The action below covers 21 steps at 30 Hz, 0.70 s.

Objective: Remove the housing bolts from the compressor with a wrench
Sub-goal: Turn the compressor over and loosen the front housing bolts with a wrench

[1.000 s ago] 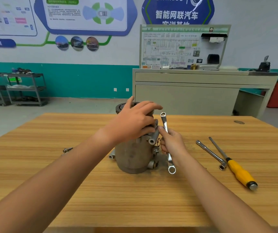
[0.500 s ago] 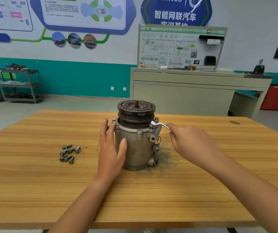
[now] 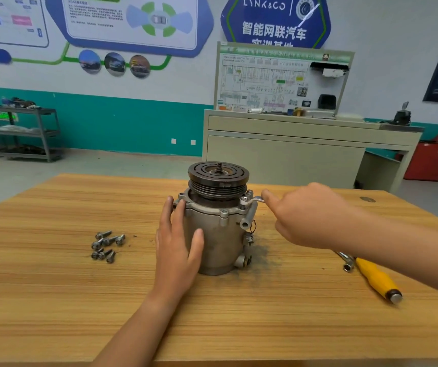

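- Compressor (image 3: 216, 242) stands upright mid-table (image 3: 53, 300); don't let it twist.
- Your left hand (image 3: 178, 247) presses flat on its side, fingers straight. Brace firmly.
- Your right hand (image 3: 305, 218) grips the wrench (image 3: 252, 200); seat the ring square, pull level.

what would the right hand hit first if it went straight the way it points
The right hand would likely meet the grey metal compressor, at the top flange where its silver wrench is seated; depth unclear.

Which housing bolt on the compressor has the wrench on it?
The right-side flange bolt: the ring end of the wrench sits over it, gripped by the right hand. The front flange bolt stands bare.
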Available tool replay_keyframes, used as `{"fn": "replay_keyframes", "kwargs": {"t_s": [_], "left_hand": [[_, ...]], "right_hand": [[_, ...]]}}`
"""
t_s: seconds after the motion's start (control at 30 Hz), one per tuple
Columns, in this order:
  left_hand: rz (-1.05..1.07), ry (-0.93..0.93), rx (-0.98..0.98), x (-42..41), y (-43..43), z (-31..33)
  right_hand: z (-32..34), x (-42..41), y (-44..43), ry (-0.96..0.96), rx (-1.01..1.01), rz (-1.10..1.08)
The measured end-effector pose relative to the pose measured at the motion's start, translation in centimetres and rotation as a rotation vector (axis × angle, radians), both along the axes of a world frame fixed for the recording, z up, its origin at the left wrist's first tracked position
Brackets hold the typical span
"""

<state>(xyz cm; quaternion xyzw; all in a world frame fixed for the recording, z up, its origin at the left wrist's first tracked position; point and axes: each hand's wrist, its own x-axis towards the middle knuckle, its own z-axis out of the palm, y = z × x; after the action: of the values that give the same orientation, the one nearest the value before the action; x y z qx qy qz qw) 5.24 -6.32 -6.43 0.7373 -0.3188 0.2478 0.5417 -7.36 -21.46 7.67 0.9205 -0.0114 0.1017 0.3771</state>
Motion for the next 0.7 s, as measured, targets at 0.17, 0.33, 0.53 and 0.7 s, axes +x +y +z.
{"fn": "replay_keyframes", "kwargs": {"t_s": [0.17,0.33,0.53,0.7], "left_hand": [[-0.025,0.011,-0.042,-0.3,0.4,-0.2],[-0.051,0.045,-0.048,-0.4,0.1,-0.2],[0.0,0.002,0.07,0.1,0.5,-0.1],[0.032,-0.01,0.088,0.0,0.6,-0.1]], "right_hand": [[1.0,1.7,-2.2,0.042,-0.055,0.005],[-0.2,3.7,-4.1,-0.102,-0.01,0.092],[-2.7,5.7,-3.6,-0.501,0.17,0.295],[-0.3,2.3,-2.5,-0.799,0.787,0.15]]}}
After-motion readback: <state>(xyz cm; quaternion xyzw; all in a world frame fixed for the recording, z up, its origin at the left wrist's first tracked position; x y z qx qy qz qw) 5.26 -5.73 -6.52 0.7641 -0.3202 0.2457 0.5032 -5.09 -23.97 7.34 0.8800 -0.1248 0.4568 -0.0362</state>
